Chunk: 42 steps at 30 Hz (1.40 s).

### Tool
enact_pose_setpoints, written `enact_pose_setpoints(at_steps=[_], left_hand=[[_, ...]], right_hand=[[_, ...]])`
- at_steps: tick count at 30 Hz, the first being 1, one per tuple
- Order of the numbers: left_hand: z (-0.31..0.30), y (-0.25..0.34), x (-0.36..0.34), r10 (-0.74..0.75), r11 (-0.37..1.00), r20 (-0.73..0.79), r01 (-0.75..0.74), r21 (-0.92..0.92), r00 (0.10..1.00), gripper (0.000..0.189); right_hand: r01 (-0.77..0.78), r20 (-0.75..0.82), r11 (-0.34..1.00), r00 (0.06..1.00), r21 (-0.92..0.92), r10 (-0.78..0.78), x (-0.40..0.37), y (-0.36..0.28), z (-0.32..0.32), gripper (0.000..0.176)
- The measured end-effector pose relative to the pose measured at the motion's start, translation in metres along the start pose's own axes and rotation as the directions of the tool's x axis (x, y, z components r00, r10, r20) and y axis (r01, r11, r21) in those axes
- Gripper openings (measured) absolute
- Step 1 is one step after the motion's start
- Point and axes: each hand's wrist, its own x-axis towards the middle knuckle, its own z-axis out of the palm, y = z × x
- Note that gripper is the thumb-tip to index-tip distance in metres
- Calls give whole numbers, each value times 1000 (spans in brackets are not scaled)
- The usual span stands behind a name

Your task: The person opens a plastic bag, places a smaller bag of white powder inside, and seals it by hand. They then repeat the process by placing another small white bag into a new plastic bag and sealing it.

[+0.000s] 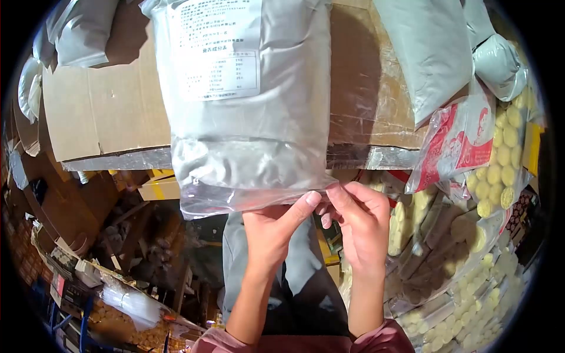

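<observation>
A large white plastic bag (276, 112), plump and with a printed label (218, 53) on its upper part, lies on a cardboard surface in front of me. Its clear bottom edge hangs over the near side of the cardboard. My left hand (273, 220) pinches this edge near its middle, thumb on top and the other fingers hidden underneath. At the edge's right corner, my right hand (359, 217) has thumb and forefinger pressed together on the plastic, with the other fingers curled.
The cardboard (106, 112) has a taped front edge. Other white bags (426, 53) lie at the right and a grey-white bag (88, 29) at upper left. A red-and-clear printed bag (453, 147) hangs at the right, beside packs of round yellow items (500, 159). Cluttered boxes stand below left.
</observation>
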Motion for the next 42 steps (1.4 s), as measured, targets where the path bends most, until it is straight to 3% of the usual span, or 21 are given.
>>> enact_pose_setpoints(at_steps=[6,9,14,20,24,27,30,34,38,42], left_hand=[[1,7,-6,-91,994,-11,91,68,996,17],[0,5,-14,-145,988,-56,148,48,988,18],[9,-6,-25,-113,992,-206,98,-85,972,19],[11,-1,-21,-239,967,-217,212,-144,946,18],[10,0,-16,-226,961,-148,195,-195,963,19],[10,-5,-15,-192,966,-150,161,-201,970,21],[15,-5,-14,-170,981,-188,148,-128,967,25],[18,-4,-13,-83,996,-182,86,9,980,29],[16,-7,-15,-23,996,-173,39,86,985,28],[10,-10,-18,-128,989,-272,104,-103,954,27]], right_hand=[[-7,21,990,1000,-142,10,-4,-7,-2,12],[90,-18,960,995,-266,-99,-9,-3,0,8],[169,-40,838,974,-519,-222,-14,-6,9,8],[31,-1,894,999,-446,-35,-9,-12,5,9],[-57,11,934,998,-352,65,-6,-11,-1,9],[-35,-37,944,999,-328,24,-8,-3,0,11],[58,-99,890,988,-451,-115,-10,-3,6,13],[99,-51,855,988,-509,-145,-9,-3,-2,11],[87,-124,870,978,-485,-166,-14,7,-1,10],[63,-169,905,975,-421,-147,-15,15,7,10]])
